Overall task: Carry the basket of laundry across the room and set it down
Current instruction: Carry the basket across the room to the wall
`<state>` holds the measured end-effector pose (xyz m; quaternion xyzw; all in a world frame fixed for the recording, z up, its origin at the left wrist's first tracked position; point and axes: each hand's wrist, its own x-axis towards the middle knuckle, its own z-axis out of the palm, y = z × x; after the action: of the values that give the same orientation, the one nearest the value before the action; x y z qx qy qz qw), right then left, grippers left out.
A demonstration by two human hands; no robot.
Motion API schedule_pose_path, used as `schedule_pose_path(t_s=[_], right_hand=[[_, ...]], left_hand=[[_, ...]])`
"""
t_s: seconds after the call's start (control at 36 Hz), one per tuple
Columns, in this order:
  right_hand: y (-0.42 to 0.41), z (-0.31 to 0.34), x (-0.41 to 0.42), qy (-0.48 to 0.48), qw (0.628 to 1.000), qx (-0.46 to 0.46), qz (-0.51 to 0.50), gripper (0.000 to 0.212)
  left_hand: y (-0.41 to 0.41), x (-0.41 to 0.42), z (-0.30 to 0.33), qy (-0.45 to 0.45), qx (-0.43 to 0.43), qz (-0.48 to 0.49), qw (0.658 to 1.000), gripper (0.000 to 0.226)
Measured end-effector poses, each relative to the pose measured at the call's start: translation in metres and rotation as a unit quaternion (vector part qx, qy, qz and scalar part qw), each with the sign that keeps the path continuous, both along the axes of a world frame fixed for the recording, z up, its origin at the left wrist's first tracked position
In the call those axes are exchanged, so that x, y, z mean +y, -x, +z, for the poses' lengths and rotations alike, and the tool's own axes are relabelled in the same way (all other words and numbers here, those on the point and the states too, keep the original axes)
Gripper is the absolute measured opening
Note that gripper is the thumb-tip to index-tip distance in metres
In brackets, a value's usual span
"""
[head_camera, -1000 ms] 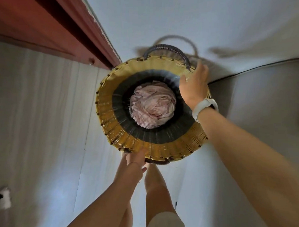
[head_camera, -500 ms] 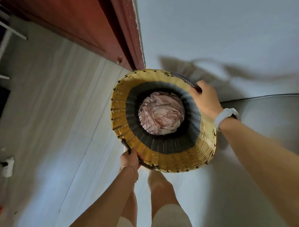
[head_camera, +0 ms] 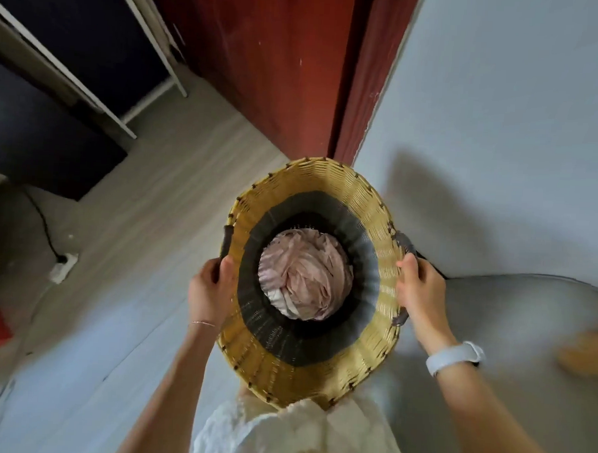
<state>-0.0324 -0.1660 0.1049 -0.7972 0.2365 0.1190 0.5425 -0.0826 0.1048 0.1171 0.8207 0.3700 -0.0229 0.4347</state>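
A round woven basket [head_camera: 327, 179] with a yellow upper band and dark grey lower band fills the middle of the head view, seen from above. Crumpled pale pink laundry [head_camera: 304, 274] lies at its bottom. My left hand [head_camera: 209, 291] is closed around the dark handle on the basket's left rim. My right hand [head_camera: 419, 293], with a white wristband, grips the dark handle on the right rim. The basket is held in front of my body, close above my white clothing.
A red-brown wooden door [head_camera: 281, 61] stands just beyond the basket, beside a pale wall [head_camera: 502, 98]. A white-framed dark unit [head_camera: 76, 45] is at far left. A power strip [head_camera: 63, 267] with a black cable lies on the light wood floor [head_camera: 155, 192]. A grey surface [head_camera: 543, 322] is at right.
Both hands have settled on the two side handles and the basket has come up closer to my body. The view has swung, bringing the door and the dark unit into sight.
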Motion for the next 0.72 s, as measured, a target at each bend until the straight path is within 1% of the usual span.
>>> schedule_pose_path(t_s=[0.11,0.28,0.39,0.44,0.5,0.56,0.61,0.72], right_hand=[[0.036,0.025,0.032,0.006,0.999,-0.025,0.039,0.034],[0.110,0.058,0.105,0.053,0.983,-0.083,0.153,0.037],[0.163,0.071,0.156,0.067,0.961,-0.136,0.233,0.037],[0.187,0.075,0.184,0.078,0.945,-0.150,0.280,0.038],[0.212,0.075,0.215,0.078,0.930,-0.158,0.324,0.037],[0.238,0.075,0.248,0.072,0.915,-0.167,0.361,0.035],[0.266,0.076,0.283,0.071,0.892,-0.173,0.411,0.036],[0.328,0.078,0.348,0.049,0.841,-0.169,0.512,0.045]], left_hand=[[0.050,0.026,0.029,-0.044,-0.038,0.058,0.997,0.034],[0.173,0.069,0.056,-0.026,-0.069,0.178,0.981,0.032],[0.272,0.093,0.058,-0.013,-0.073,0.287,0.955,0.030],[0.319,0.102,0.061,-0.005,-0.075,0.344,0.936,0.030],[0.365,0.110,0.060,0.004,-0.075,0.407,0.911,0.031],[0.410,0.117,0.058,0.005,-0.068,0.463,0.884,0.027],[0.454,0.124,0.056,0.004,-0.065,0.525,0.849,0.025],[0.535,0.129,0.060,-0.007,-0.073,0.620,0.781,0.035]])
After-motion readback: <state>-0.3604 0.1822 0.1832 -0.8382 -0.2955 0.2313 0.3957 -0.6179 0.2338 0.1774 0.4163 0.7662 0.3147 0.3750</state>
